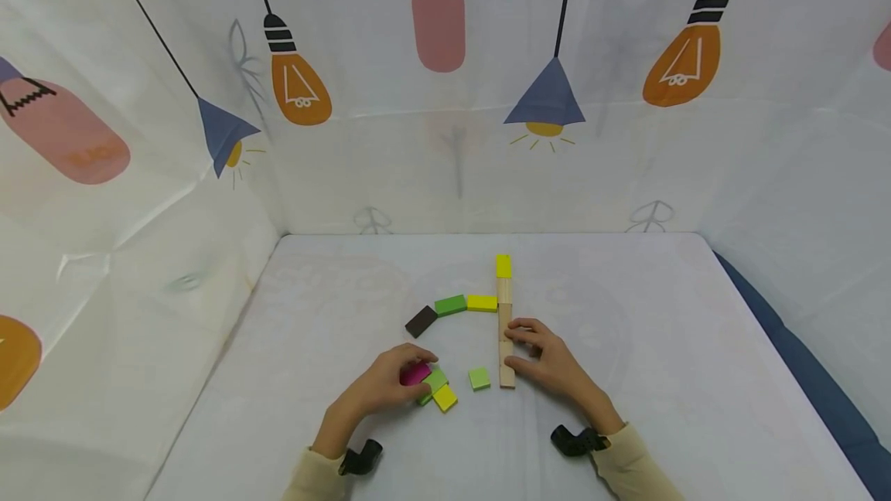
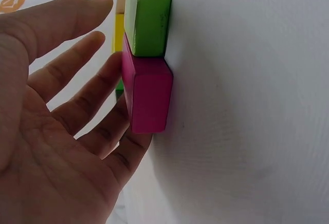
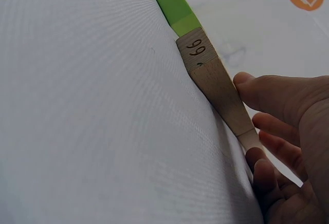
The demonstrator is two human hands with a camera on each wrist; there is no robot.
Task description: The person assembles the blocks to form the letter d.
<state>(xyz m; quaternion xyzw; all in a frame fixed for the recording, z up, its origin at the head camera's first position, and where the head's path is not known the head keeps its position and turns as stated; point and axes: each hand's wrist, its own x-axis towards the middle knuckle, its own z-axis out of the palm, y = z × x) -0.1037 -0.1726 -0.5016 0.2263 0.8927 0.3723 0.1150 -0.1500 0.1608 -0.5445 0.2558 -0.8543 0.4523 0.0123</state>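
A row of natural wooden blocks runs away from me, with a yellow block at its far end. My right hand rests against the row's right side, thumb and fingertips touching a wooden block. The wooden block beyond it carries printed digits. My left hand touches a magenta block with nearly straight fingers, the thumb held off it. A green block lies against the magenta one, and a yellow block sits beside them.
A dark brown block, a green block and a yellow block form an arc left of the row. A light green square lies between my hands. Cloth walls with lamp prints enclose the white table.
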